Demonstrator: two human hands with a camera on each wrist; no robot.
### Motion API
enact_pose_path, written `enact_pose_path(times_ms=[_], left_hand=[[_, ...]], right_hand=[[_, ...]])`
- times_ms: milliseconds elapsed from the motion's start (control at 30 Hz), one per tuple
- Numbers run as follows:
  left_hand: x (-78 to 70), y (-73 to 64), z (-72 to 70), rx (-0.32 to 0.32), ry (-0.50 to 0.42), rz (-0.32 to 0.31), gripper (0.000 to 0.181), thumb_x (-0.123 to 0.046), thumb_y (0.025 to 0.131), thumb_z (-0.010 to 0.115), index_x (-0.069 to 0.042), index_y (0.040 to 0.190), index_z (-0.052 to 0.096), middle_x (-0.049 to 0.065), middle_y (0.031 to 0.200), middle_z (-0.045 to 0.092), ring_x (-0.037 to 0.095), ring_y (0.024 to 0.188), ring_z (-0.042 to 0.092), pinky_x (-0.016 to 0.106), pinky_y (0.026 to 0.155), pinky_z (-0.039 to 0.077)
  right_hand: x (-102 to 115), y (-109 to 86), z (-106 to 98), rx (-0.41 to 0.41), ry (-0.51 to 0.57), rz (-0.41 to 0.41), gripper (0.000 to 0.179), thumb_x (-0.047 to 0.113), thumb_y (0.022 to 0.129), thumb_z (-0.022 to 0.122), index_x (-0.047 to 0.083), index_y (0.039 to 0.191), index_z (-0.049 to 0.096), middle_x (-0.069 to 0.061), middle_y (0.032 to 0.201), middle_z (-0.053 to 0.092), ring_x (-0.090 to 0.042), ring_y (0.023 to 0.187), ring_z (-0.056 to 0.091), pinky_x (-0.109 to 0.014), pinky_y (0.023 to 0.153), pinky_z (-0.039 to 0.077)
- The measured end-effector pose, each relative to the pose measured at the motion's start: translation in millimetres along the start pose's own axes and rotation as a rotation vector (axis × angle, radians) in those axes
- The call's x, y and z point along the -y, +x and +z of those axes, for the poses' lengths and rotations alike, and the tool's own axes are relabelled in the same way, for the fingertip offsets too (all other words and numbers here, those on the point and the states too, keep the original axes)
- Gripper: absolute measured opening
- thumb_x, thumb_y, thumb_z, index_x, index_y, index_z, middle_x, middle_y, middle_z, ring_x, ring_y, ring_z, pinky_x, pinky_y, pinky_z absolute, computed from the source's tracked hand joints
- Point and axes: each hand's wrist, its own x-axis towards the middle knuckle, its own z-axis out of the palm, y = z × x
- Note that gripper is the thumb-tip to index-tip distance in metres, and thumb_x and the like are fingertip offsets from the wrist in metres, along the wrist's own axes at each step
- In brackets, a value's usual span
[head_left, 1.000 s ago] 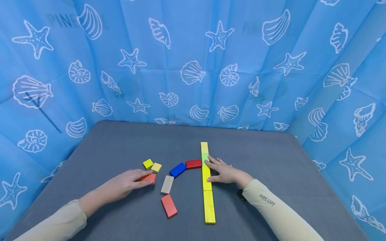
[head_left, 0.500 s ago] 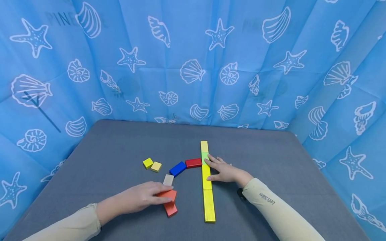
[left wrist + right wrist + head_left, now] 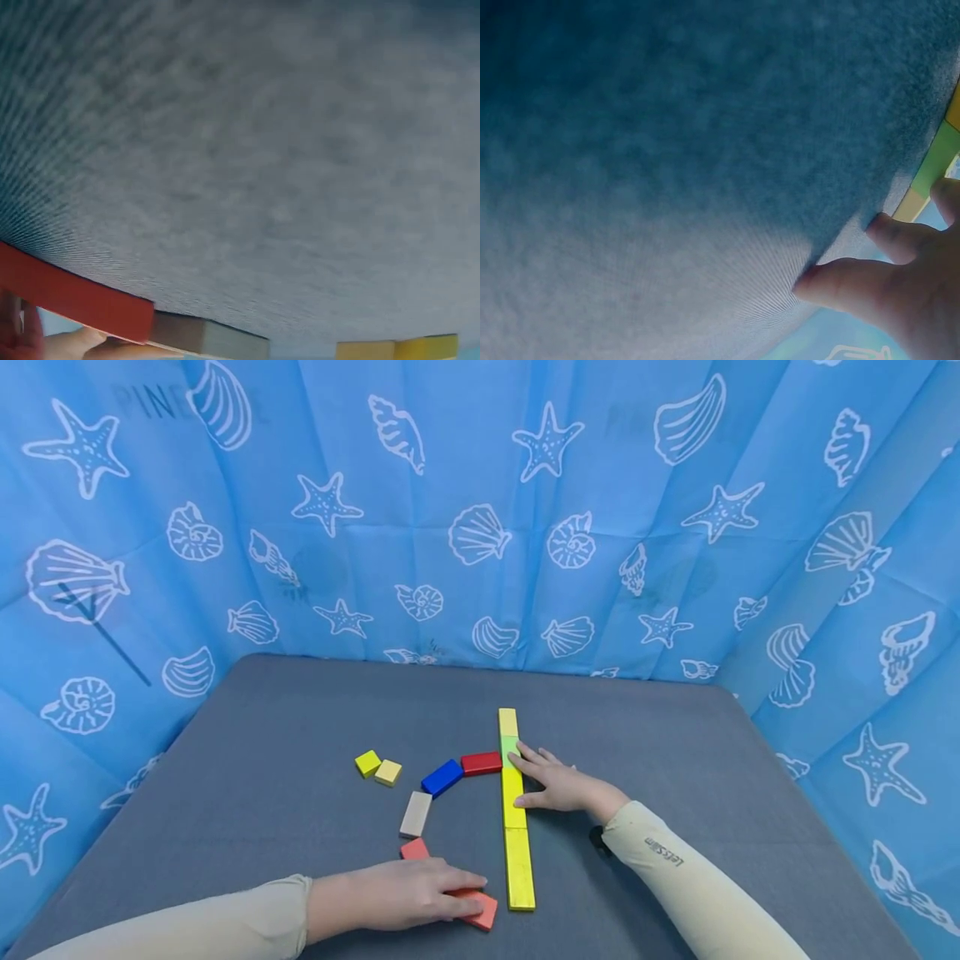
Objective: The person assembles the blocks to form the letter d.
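In the head view my left hand (image 3: pixel 408 893) is low in the middle, its fingers and thumb gripping an orange-red block (image 3: pixel 483 912) at the table. Another red block (image 3: pixel 414 849) lies partly hidden behind that hand. From there a curve of blocks runs up: a pale wooden block (image 3: pixel 416 814), a blue block (image 3: pixel 442 778) and a red block (image 3: pixel 481 764), whose end meets a straight column. Yellow blocks (image 3: pixel 519 868) and a green block (image 3: pixel 509 752) form this column. My right hand (image 3: pixel 562 786), fingers spread, touches the column's right side.
Two small yellow blocks, one bright (image 3: pixel 367 763) and one pale (image 3: pixel 387 772), lie left of the curve. A grey cloth covers the table (image 3: pixel 315 710). Behind and at both sides hangs a blue curtain (image 3: pixel 420 535) printed with shells.
My left hand has carried the orange-red block from beside the small yellow blocks rightward and nearer, past the curve, to the column's lower left. The right hand has stayed in place.
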Motion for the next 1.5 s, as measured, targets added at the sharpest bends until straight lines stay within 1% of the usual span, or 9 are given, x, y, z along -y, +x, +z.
enact_pose_path(times_ms=[33, 100, 167, 267, 367, 633, 1100, 1267, 1500], left_hand=[[-0.2, 0.7, 0.0, -0.006, 0.017, -0.006, 0.044, -0.033, 0.104, 0.046, -0.020, 0.146, 0.047, -0.004, 0.141, 0.051, 0.006, 0.117, 0.052, 0.021, 0.093, 0.044], [0.7, 0.9, 0.5, -0.061, 0.196, 0.086, 0.043, -0.027, 0.100, 0.055, -0.018, 0.142, 0.052, 0.000, 0.137, 0.055, 0.008, 0.116, 0.055, 0.023, 0.095, 0.044], [1.2, 0.1, -0.5, -0.096, 0.293, 0.113, 0.041, -0.027, 0.097, 0.061, -0.020, 0.138, 0.057, -0.002, 0.132, 0.059, 0.008, 0.116, 0.056, 0.028, 0.096, 0.045], [1.9, -2.0, -2.7, -0.125, 0.387, 0.122, 0.038, -0.032, 0.096, 0.063, -0.021, 0.132, 0.062, -0.005, 0.123, 0.064, 0.008, 0.117, 0.057, 0.036, 0.096, 0.046], [2.7, -4.0, -4.3, -0.138, 0.427, 0.118, 0.037, -0.036, 0.095, 0.063, -0.022, 0.129, 0.065, -0.008, 0.118, 0.066, 0.009, 0.117, 0.057, 0.036, 0.093, 0.047], [6.0, -8.0, -3.1, -0.142, 0.427, 0.093, 0.037, -0.039, 0.095, 0.062, -0.023, 0.128, 0.065, -0.007, 0.115, 0.066, 0.013, 0.117, 0.057, 0.039, 0.092, 0.049], [7.9, -7.4, 0.8, -0.219, 0.461, 0.073, 0.038, -0.045, 0.094, 0.061, -0.020, 0.122, 0.069, -0.009, 0.101, 0.065, 0.008, 0.100, 0.055, 0.022, 0.083, 0.043], [6.9, -9.4, -2.7, -0.185, 0.432, 0.024, 0.047, -0.051, 0.093, 0.058, -0.017, 0.126, 0.067, -0.008, 0.105, 0.065, 0.008, 0.100, 0.054, 0.023, 0.084, 0.043], [15.8, -23.1, -15.2, -0.127, 0.348, -0.141, 0.059, -0.059, 0.090, 0.056, -0.016, 0.128, 0.065, -0.004, 0.127, 0.061, 0.023, 0.126, 0.048, 0.043, 0.098, 0.042]], right_hand=[[0.2, 0.1, -0.1, 0.002, -0.002, 0.003, 0.080, 0.046, 0.090, 0.065, 0.020, 0.155, 0.027, -0.006, 0.162, 0.011, -0.042, 0.145, 0.009, -0.073, 0.103, 0.011], [0.7, 0.1, -0.5, 0.003, -0.003, 0.003, 0.080, 0.046, 0.090, 0.065, 0.021, 0.155, 0.026, -0.006, 0.162, 0.011, -0.042, 0.145, 0.009, -0.073, 0.103, 0.011], [0.9, 0.2, -0.7, 0.003, -0.004, 0.005, 0.080, 0.045, 0.090, 0.065, 0.021, 0.155, 0.026, -0.006, 0.162, 0.011, -0.042, 0.145, 0.009, -0.073, 0.103, 0.011], [1.0, 0.3, -1.0, 0.003, -0.001, 0.004, 0.080, 0.044, 0.090, 0.066, 0.020, 0.155, 0.027, -0.007, 0.162, 0.012, -0.042, 0.145, 0.009, -0.073, 0.103, 0.012], [0.9, 0.7, -0.7, 0.004, -0.001, 0.005, 0.080, 0.044, 0.090, 0.066, 0.020, 0.155, 0.027, -0.007, 0.162, 0.012, -0.042, 0.145, 0.009, -0.074, 0.103, 0.011], [0.1, 0.9, 0.3, 0.005, -0.003, 0.011, 0.080, 0.044, 0.090, 0.066, 0.020, 0.155, 0.026, -0.007, 0.162, 0.012, -0.042, 0.145, 0.008, -0.074, 0.103, 0.011], [-0.1, 0.7, 0.5, 0.007, -0.001, 0.012, 0.080, 0.044, 0.090, 0.066, 0.022, 0.155, 0.026, -0.005, 0.162, 0.011, -0.040, 0.145, 0.008, -0.073, 0.104, 0.011], [0.0, 1.1, 0.5, 0.005, 0.000, 0.011, 0.079, 0.044, 0.091, 0.066, 0.022, 0.155, 0.026, -0.005, 0.162, 0.011, -0.041, 0.145, 0.009, -0.073, 0.103, 0.011], [-1.7, 0.5, 0.3, 0.008, 0.000, 0.002, 0.080, 0.045, 0.091, 0.065, 0.020, 0.155, 0.025, -0.006, 0.162, 0.010, -0.042, 0.145, 0.008, -0.074, 0.103, 0.010]])
